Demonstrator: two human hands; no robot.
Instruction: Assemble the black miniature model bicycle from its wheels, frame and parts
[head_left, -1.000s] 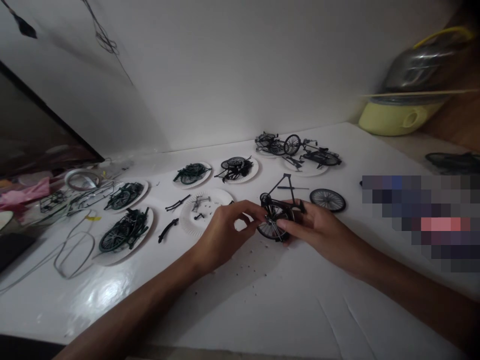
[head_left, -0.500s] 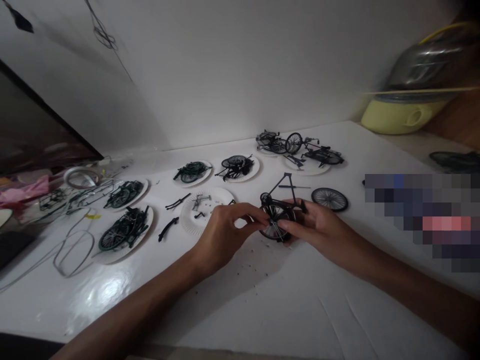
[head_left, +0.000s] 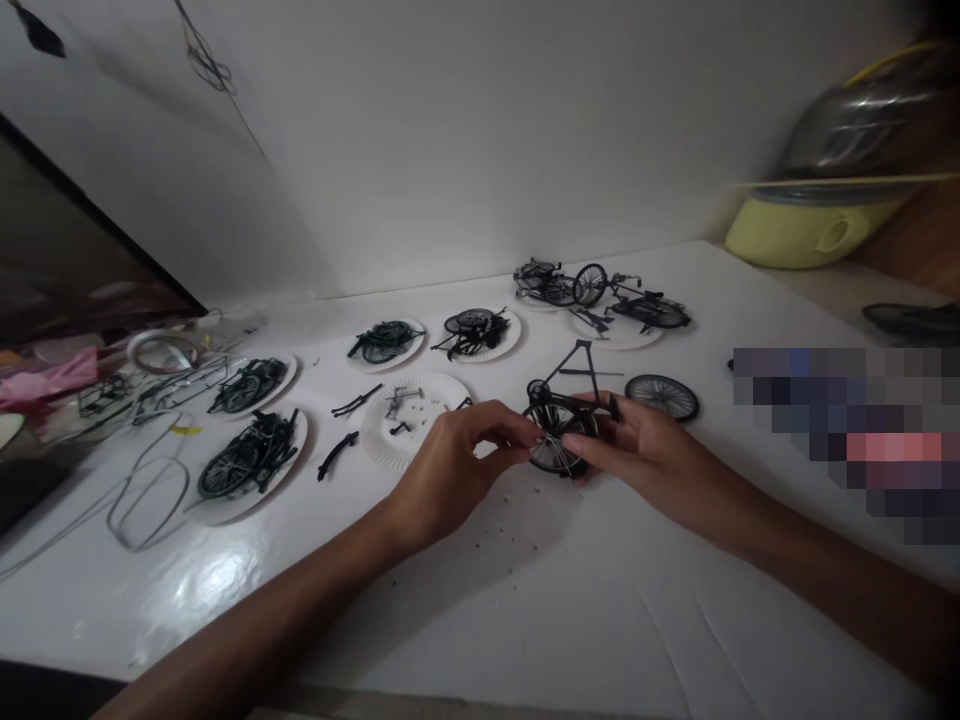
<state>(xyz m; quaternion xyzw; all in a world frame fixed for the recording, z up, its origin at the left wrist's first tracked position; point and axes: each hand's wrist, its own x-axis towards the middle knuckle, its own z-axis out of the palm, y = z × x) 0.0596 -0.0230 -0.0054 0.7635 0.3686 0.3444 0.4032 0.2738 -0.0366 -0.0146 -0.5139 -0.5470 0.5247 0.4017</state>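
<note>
A small black model bicycle frame (head_left: 581,352) with a spoked wheel (head_left: 553,452) fitted at one end is held tilted above the white table. My right hand (head_left: 637,440) is closed around the frame and wheel, its thumb resting on the spokes. At the wheel's hub, the thumb and forefinger of my left hand (head_left: 469,450) pinch together; whatever lies between them is too small to make out. A loose wheel (head_left: 662,397) lies flat to the right. Behind the frame there is a thin dark rod (head_left: 592,373), perhaps a screwdriver.
A paper plate (head_left: 373,445) with small metal parts stands behind my left hand, beside a black fork (head_left: 357,400) and a curved fender (head_left: 337,456). Tiny pieces (head_left: 501,545) are scattered in front. Other plates hold bicycle parts (head_left: 244,455). A yellow pot (head_left: 802,230) stands far right.
The bicycle frame has tipped slightly to the right in my right hand. My left fingertips stay at the hub, and the rest looks the same.
</note>
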